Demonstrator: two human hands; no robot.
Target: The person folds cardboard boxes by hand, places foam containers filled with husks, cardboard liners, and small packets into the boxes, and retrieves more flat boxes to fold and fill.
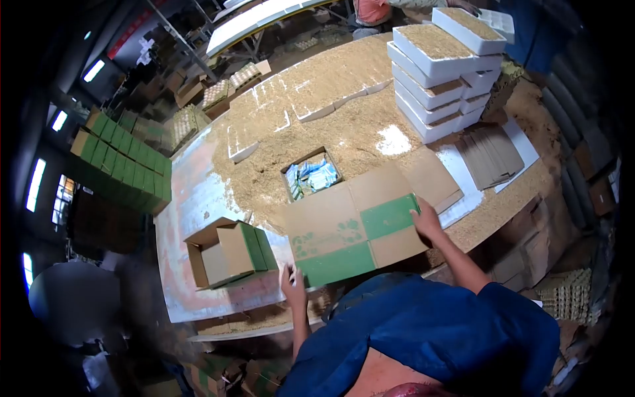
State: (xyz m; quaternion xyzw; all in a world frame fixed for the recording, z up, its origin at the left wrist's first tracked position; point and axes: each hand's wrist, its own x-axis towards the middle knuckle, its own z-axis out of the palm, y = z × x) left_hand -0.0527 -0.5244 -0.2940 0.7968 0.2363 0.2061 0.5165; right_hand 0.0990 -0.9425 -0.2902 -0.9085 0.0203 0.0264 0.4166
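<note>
A flattened cardboard box (331,221), brown with green printed panels, is held tilted above the table's near edge. My left hand (292,283) is closed on its lower left corner. At the right edge, my right hand (426,220) grips the same cardboard, fingers partly hidden behind it. To the left stands an open, folded-up carton (225,255) with a green side. Just beyond the cardboard sits a small open box (311,173) full of blue and white packets.
Sawdust-like material covers much of the table (198,301). White foam trays (440,66) are stacked at the back right, near flat cardboard sheets (489,157). Green cartons (122,159) are piled at left. Another person's hand (463,6) touches the trays' far side.
</note>
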